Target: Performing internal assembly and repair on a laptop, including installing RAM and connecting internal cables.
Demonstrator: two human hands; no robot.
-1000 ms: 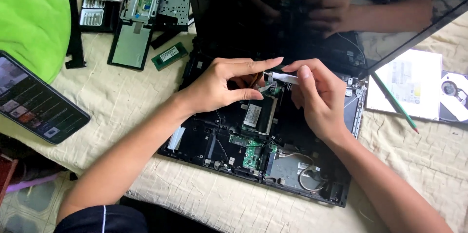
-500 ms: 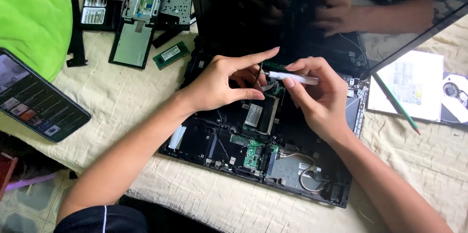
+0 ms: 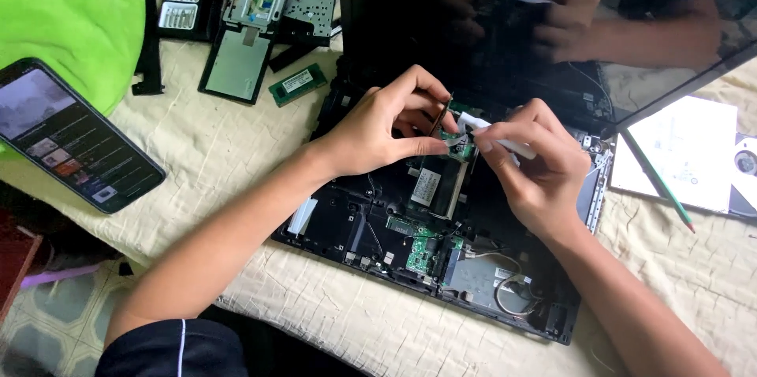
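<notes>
Left hand (image 3: 378, 128): fingers pinch a small part (image 3: 447, 121) inside the open laptop (image 3: 378, 227).
Right hand (image 3: 536, 164): fingers grip a white tool (image 3: 493, 134).
Nearby: phone (image 3: 71, 136) on the counter (image 3: 221, 156).

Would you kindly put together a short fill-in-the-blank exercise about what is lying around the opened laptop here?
1. The right hand holds a slim ____ tool over the opened laptop.
2. The smartphone lies partly on a bright ____ cloth.
3. Beside the left hand, a loose green ____ module lies on the tablecloth.
4. A green ____ rests on the white paper at the right.

Missing words: white; green; memory; pencil
</notes>
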